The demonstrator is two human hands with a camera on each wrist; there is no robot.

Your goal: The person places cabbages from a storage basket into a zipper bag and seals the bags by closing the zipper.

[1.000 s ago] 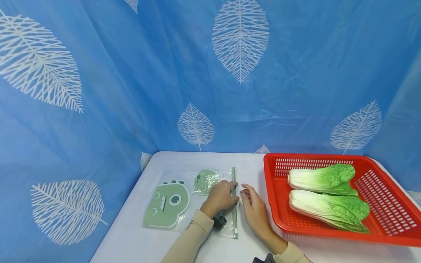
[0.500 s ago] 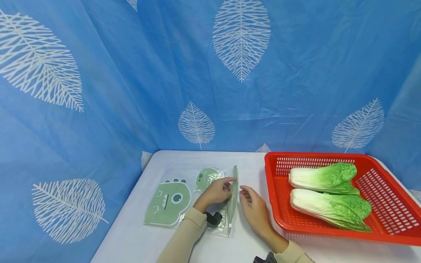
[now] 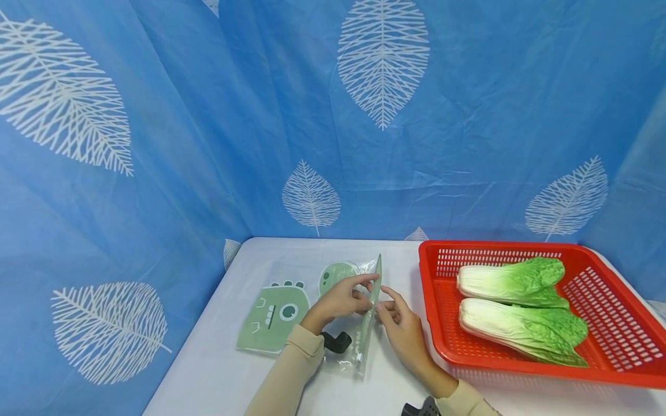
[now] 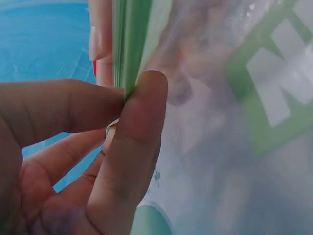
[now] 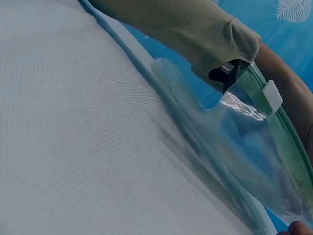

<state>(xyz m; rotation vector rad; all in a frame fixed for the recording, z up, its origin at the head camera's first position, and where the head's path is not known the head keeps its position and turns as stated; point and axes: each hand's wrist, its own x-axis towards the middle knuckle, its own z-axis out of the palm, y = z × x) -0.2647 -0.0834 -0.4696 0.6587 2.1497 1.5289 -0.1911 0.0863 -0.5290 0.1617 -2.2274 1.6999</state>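
A clear zip bag (image 3: 346, 352) with green monster prints lies on the white table, its green zip edge (image 3: 368, 323) lifted upright. My left hand (image 3: 338, 301) pinches that edge between thumb and index finger, shown closely in the left wrist view. My right hand (image 3: 403, 332) is at the other side of the edge, its bent index finger and thumb close against it. Whether they pinch the plastic cannot be made out. In the right wrist view a white slider (image 5: 273, 96) sits on the zip strip and only a fingertip (image 5: 298, 228) of a hand shows near the film.
A red plastic basket (image 3: 436, 346) stands on the right side of the white table (image 3: 208, 375). Two Chinese cabbages (image 3: 512, 283) lie inside it. Blue cloth (image 3: 250, 115) with white leaf prints hangs behind and to the left.
The left hand has taken hold of the bag's zip edge and raised it upright, shifting the bag slightly right. The right hand has barely moved; the edge now meets its fingertips.
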